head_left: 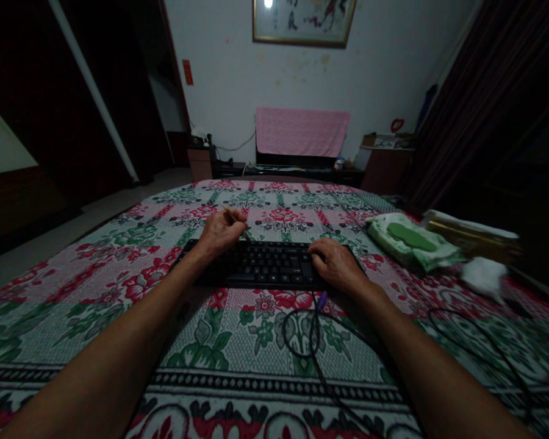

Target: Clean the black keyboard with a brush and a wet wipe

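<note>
A black keyboard (274, 263) lies flat on a flowered cloth, its cable leaving from the side nearest me. Between the thumb and fingers of my left hand (222, 231) is a thin, brownish stick (230, 214). Its darker lower tip points down at the keyboard's far edge; whether it touches the keys I cannot tell. My right hand (333, 262) is on the keyboard's right end, fingers bent over the keys there, gripping it. Both hands cover part of the keyboard.
Black cable (318, 360) loops toward me, with a purple plug (322, 300) beside the keyboard. To the right are a green-and-white tissue pack (412, 241), a gold box (473, 235) and crumpled white tissue (485, 277). A pink towel (302, 131) hangs over a screen beyond.
</note>
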Action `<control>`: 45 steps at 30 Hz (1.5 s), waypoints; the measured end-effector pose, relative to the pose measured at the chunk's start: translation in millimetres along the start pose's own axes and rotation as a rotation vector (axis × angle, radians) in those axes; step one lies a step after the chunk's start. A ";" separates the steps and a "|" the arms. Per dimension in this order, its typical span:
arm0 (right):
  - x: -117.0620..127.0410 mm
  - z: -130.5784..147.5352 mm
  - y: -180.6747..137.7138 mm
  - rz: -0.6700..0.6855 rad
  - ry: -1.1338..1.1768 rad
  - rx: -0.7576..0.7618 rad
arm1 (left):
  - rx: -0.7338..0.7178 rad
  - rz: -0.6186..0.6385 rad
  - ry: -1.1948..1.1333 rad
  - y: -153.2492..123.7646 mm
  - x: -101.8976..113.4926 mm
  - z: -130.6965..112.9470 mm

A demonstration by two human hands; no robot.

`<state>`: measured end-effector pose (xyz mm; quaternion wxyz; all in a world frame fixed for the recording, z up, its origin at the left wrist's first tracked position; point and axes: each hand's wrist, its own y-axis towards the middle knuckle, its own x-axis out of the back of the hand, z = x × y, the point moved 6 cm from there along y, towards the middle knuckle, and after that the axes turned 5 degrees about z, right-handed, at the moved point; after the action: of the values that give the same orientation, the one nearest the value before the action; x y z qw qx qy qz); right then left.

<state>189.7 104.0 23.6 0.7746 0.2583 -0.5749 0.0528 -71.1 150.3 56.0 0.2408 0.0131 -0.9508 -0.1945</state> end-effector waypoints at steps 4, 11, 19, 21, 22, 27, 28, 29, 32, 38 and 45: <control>-0.3 -0.5 0.3 0.005 -0.006 -0.006 | 0.104 -0.043 0.200 3.1 10.0 4.1; -0.4 -0.9 0.5 0.004 0.000 -0.006 | 0.145 -0.041 0.314 3.9 14.4 1.2; -1.3 -1.7 0.2 -0.015 0.001 0.013 | 0.100 -0.099 0.480 -4.0 20.2 -12.6; -1.3 -1.9 0.1 -0.018 0.006 0.016 | 0.050 -0.107 0.493 -4.9 19.2 -12.7; -1.3 -2.0 0.2 -0.019 0.008 0.018 | 0.020 -0.118 0.499 -5.0 19.0 -12.3; -1.7 -2.3 0.7 -0.013 0.004 0.017 | -0.006 -0.091 0.389 -2.1 17.7 -5.5; -1.7 -2.3 0.7 -0.015 0.004 0.017 | 0.008 -0.073 0.381 -1.4 17.5 -5.4; -1.5 -2.3 0.7 -0.018 0.004 0.017 | 0.021 -0.054 0.385 -0.9 17.4 -6.0; -1.7 -2.4 0.7 -0.019 0.006 0.020 | 0.075 -0.007 0.391 0.0 18.3 -8.3; -1.4 -2.2 0.9 -0.008 -0.001 0.009 | 0.103 -0.079 0.297 2.0 22.8 -7.2; -0.4 -1.0 0.7 -0.002 -0.004 0.003 | 0.078 -0.041 0.467 -1.0 20.0 -12.0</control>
<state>190.1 105.2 23.2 0.7732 0.2602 -0.5760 0.0524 -83.3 142.6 74.4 0.4493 0.0861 -0.8757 -0.1543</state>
